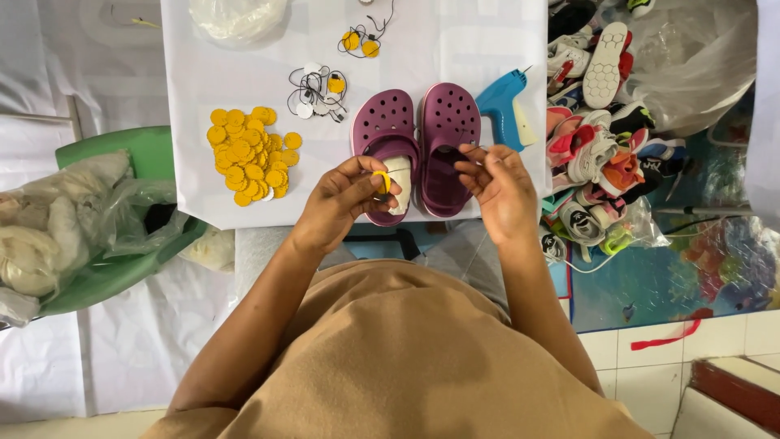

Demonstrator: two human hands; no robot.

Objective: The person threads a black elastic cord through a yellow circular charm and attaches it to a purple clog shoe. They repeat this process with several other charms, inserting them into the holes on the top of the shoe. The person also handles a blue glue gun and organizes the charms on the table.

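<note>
Two purple clog shoes lie side by side on a white table (203, 81), the left clog (383, 134) stuffed with white paper and the right clog (447, 130) beside it. My left hand (345, 199) pinches a small round yellow tag (382, 182) over the left clog's heel. My right hand (500, 183) hovers over the right clog's heel, its fingertips pinched on a thin dark string that is hard to make out.
A heap of yellow round tags (250, 154) lies left of the clogs, with tagged black strings (318, 88) behind. A blue tagging gun (505, 106) lies right of the clogs. A pile of sneakers (601, 146) sits at right, and a green chair with plastic bags (89, 219) at left.
</note>
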